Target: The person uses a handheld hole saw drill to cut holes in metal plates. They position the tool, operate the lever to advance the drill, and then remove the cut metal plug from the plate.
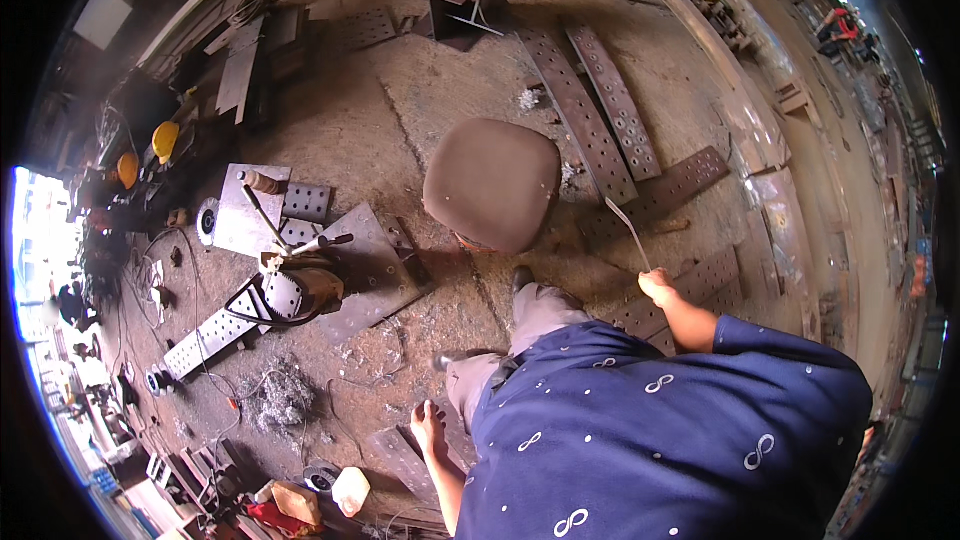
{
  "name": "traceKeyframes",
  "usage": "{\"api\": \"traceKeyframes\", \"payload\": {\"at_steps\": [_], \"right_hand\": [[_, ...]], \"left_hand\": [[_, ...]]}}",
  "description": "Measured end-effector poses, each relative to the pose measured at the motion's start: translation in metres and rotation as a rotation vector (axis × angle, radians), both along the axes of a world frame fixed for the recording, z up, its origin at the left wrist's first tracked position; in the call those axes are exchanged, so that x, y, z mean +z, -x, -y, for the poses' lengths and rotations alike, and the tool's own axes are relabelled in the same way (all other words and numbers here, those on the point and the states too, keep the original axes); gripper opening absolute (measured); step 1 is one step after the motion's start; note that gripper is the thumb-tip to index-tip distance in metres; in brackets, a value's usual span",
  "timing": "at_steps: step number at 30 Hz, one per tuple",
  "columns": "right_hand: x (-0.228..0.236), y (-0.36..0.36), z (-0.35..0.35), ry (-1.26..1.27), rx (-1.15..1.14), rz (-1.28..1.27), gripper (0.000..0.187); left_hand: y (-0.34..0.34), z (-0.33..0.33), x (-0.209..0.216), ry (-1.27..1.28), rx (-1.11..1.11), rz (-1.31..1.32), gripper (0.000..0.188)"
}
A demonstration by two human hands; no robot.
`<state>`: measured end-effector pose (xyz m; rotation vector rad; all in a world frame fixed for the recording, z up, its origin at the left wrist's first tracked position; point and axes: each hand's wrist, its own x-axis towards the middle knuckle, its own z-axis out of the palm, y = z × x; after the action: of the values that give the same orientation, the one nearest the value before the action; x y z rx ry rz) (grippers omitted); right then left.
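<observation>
Fingers of my right hand (657, 286) were clamped on a thin bent metal strip (627, 230), beside the brown stool (491, 183); my left hand (429, 427) hung spread, holding nothing, above a perforated plate (400, 455).

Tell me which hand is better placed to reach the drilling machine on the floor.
Probably left. The left hand hangs empty and open on the side where the drilling machine stands. The right hand is on the far side, closed around a thin metal rod.

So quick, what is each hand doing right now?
Left hand: open, fingers spread, holding nothing, above a perforated steel plate.
Right hand: closed on a thin bent grey metal strip.
</observation>
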<state>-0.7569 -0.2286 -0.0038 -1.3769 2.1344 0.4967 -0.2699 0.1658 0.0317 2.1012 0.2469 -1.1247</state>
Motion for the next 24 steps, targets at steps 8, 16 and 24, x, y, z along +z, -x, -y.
{"api": "traceKeyframes", "payload": {"at_steps": [8,16,24], "right_hand": [[0.023,-0.057,0.095,0.129,-0.157,0.122,0.058],[0.020,-0.046,0.074,-0.107,-0.161,0.420,0.050],[0.027,0.022,0.025,-0.254,0.016,0.459,0.056]], "left_hand": [[0.041,0.004,-0.003,-0.141,0.011,-0.086,0.035],[0.018,0.028,-0.013,-0.231,-0.238,-0.085,0.033],[-0.063,0.106,-0.082,0.102,-0.045,0.040,0.036]]}}
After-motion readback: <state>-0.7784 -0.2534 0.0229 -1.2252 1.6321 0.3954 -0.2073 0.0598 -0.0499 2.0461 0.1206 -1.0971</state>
